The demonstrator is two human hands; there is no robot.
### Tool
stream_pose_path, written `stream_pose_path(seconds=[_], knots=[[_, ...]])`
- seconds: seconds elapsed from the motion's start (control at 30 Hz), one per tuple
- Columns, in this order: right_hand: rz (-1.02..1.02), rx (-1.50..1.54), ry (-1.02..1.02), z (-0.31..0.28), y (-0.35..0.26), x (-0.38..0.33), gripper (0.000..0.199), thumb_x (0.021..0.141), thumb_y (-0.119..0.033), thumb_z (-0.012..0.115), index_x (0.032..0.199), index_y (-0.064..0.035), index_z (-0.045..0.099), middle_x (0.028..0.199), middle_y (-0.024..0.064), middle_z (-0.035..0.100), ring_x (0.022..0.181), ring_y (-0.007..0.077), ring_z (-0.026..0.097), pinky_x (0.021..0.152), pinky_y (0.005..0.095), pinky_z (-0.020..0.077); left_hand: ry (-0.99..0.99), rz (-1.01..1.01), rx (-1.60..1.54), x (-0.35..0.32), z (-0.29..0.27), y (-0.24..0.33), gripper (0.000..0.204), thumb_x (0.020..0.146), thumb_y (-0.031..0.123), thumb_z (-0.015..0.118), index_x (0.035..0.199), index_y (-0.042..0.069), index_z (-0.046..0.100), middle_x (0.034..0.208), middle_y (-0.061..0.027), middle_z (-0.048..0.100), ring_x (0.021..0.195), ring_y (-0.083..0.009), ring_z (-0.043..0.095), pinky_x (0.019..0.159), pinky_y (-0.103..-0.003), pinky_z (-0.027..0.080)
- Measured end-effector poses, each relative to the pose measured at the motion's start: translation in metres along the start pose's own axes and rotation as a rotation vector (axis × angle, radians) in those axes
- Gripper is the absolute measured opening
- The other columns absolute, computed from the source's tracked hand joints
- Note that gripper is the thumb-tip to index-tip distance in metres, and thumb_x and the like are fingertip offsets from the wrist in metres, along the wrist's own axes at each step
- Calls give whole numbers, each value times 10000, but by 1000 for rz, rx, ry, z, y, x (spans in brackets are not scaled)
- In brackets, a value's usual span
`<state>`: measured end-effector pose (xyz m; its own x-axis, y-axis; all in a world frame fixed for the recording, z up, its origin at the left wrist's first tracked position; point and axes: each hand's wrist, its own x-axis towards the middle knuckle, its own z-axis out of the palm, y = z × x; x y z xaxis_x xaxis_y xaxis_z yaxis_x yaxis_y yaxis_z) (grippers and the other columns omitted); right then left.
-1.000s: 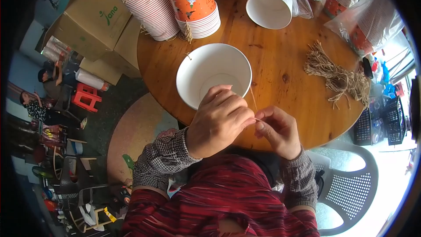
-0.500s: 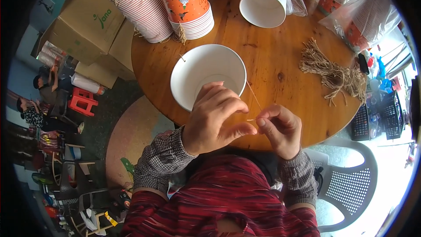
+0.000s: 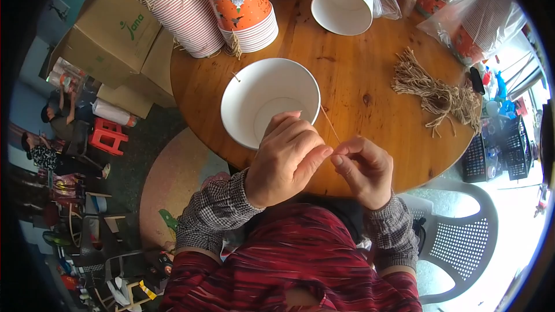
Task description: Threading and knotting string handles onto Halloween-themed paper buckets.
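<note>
A white paper bucket stands on the table in front of me, its mouth tilted toward me. A short piece of string pokes through its left wall near the rim. From the right side of the bucket a thin tan cord runs taut down to my hands. My right hand pinches this cord between thumb and forefinger. My left hand, in front of the bucket's near rim, is closed with thumb against forefinger at the cord's end, right beside the right fingertips. The end itself is hidden by the fingers.
On the round wooden table lies a bundle of cut strings at the right. Stacked buckets stand at the back left. A bagged stack lies on its side. A grey plastic chair is at the lower right.
My left thumb and forefinger were apart and have closed together at the cord's end. My right hand still pinches the cord, having shifted only slightly.
</note>
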<state>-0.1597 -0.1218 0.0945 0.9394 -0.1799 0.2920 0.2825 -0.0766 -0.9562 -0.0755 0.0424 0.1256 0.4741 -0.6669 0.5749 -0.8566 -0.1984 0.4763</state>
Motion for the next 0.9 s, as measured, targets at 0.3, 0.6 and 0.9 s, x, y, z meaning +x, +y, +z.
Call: stream_pose_path(seconds=[0.3, 0.6, 0.9], knots=[[-46, -54, -5, 0, 6, 1, 81, 832, -13, 694, 870, 5, 625, 771, 59, 645, 682, 111, 612, 652, 237, 496, -28, 13, 50, -2, -4, 2, 164, 788, 36, 679, 870, 77, 543, 820, -42, 544, 834, -245, 565, 963, -426, 386], [48, -4, -34, -5, 7, 2, 121, 840, -14, 691, 927, 19, 614, 794, 50, 652, 716, 88, 621, 675, 225, 502, -29, 21, 72, -3, -2, 0, 176, 785, 20, 674, 882, 81, 540, 828, -38, 546, 822, -243, 569, 961, -429, 398], [169, 101, -95, -5, 13, 5, 113, 878, -34, 662, 965, 17, 610, 797, 26, 644, 732, 65, 605, 689, 212, 495, -12, 1, 87, -6, 0, -4, 107, 821, 63, 662, 868, 74, 565, 832, -41, 570, 821, -241, 577, 936, -437, 402]])
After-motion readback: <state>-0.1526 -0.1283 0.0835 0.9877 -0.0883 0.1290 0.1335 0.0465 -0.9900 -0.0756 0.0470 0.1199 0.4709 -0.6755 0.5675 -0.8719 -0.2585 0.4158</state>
